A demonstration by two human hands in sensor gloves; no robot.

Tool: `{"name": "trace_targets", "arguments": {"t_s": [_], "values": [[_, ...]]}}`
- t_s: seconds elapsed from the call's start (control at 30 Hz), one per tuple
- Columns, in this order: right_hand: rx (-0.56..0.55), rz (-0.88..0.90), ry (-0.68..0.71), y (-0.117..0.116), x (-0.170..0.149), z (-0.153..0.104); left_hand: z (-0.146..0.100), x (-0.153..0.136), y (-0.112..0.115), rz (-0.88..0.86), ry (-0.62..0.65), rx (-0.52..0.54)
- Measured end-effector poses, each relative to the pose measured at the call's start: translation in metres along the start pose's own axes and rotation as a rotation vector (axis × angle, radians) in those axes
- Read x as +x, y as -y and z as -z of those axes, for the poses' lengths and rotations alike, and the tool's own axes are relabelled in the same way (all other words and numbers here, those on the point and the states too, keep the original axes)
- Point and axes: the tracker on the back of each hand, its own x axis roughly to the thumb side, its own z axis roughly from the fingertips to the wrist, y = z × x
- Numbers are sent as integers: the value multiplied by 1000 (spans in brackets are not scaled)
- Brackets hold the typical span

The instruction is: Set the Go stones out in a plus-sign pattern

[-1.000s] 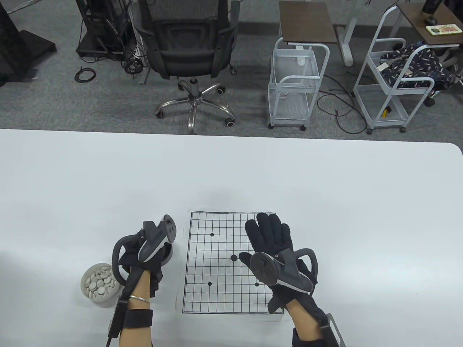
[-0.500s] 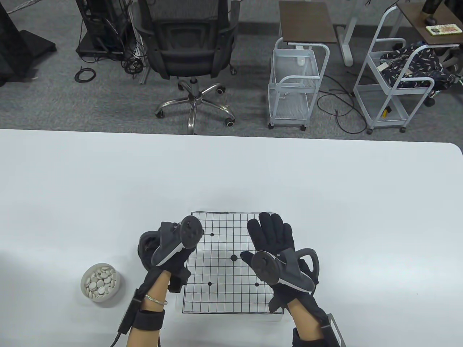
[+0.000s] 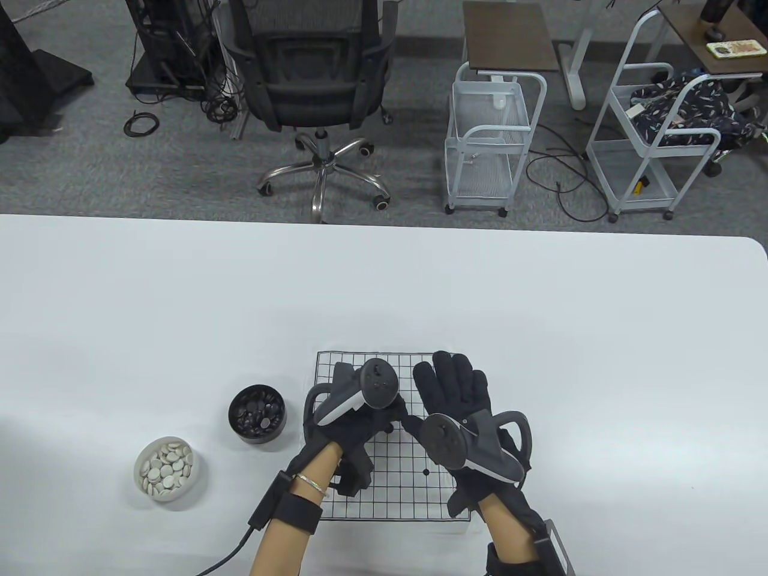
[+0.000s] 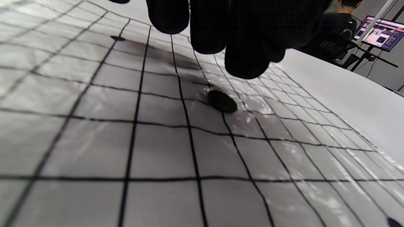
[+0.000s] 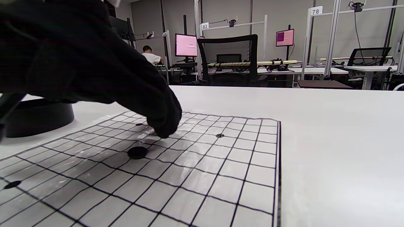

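Low in the table frame, the left hand [image 3: 354, 429] hangs over the centre of the grid board [image 3: 390, 480], its grip curled above one black stone [image 4: 222, 101] (whether it pinches anything I cannot tell). The right hand [image 3: 459, 408] lies flat, grip spread, on the board's right. Left of the board on the bench [image 3: 540, 288] sit a black-stone bowl [image 3: 258, 414] and a white-stone bowl [image 3: 167, 472].

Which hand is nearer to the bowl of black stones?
Left. The left hand is over the board just right of the bowl of black stones; the right hand lies farther right.
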Motion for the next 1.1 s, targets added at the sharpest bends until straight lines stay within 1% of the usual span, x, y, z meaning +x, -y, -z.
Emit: {"name": "trace_targets", "arguments": {"t_s": [0.07, 0.1, 0.2, 0.4, 0.77, 1.1], "values": [[1, 0, -3, 0, -1, 0, 2, 1, 5, 25, -9, -17], [2, 1, -4, 0, -1, 0, 2, 1, 6, 26, -3, -6], [2, 5, -5, 0, -1, 0, 3, 2, 7, 16, 13, -18], [-3, 5, -5, 1, -2, 0, 3, 6, 12, 75, -8, -5], [-3, 5, -7, 0, -2, 0, 5, 9, 18, 147, -22, -17], [-3, 3, -7, 0, -2, -1, 7, 7, 19, 133, -18, -40]]}}
